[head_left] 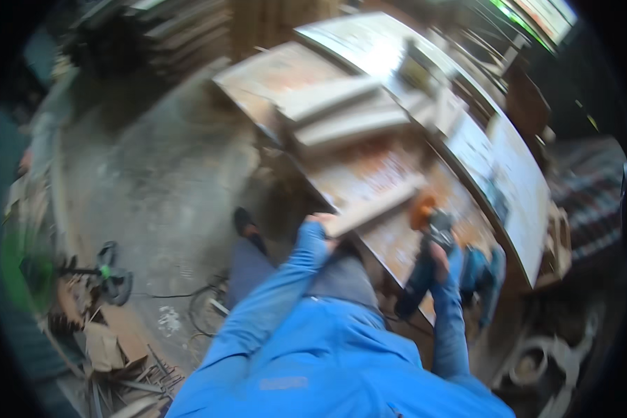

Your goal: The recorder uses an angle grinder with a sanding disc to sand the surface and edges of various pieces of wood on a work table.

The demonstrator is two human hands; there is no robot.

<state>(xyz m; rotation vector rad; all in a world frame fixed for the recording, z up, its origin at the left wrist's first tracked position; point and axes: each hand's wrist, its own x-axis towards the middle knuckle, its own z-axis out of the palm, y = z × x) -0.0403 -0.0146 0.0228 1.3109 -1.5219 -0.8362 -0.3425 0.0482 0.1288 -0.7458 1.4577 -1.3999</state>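
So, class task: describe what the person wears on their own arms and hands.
Both arms are covered by long bright blue sleeves, part of a blue jacket. The left hand and right hand look bare, with no gloves; the picture is blurred, so no finer markings can be made out.

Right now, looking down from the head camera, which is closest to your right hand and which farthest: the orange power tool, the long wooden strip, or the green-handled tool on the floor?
1. Orange power tool: at the right hand, on the workbench.
2. Long wooden strip: just to its left, lying on the bench, its near end at the left hand.
3. Green-handled tool: far left, down on the floor.
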